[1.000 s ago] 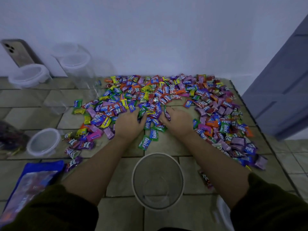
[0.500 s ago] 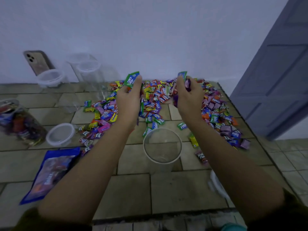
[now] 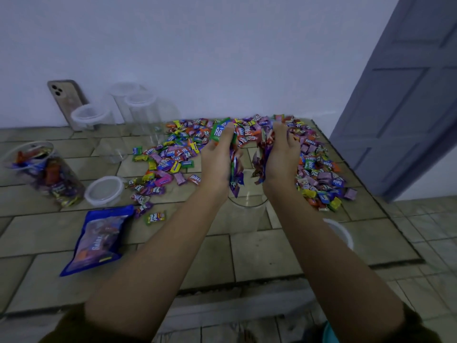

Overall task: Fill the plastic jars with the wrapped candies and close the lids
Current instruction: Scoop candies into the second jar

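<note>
- Left hand (image 3: 217,159) and right hand (image 3: 282,157): raised side by side with palms facing, the fingers of each curled round a handful of wrapped candies. A green wrapper is pinched at the left fingertips.
- Wrapped candies (image 3: 178,154): most lie in a broad loose heap on the tiled surface (image 3: 259,253) beyond the hands. A few purple ones hang or drop between the palms.
- Handling (judged): the pieces are light, small and not fragile, and their glossy film wrappers probably slide easily. Cupped scooping suits them better than picking them up singly, and strays may slip between the fingers.
- Open jar (image 3: 247,209): clear plastic, upright, directly beneath the hands. It looks nearly empty, though the wrists hide part of it.
- Filled jar (image 3: 44,172): far left, packed with candies, with no lid seen on it.
- Loose lid (image 3: 105,190): just beside the filled jar. A second lid (image 3: 340,231) shows behind the right forearm.
- Spare jars (image 3: 142,112): clear and apparently empty, standing near the wall.
- Blue candy bag (image 3: 97,240): lying flat at the left.
</note>
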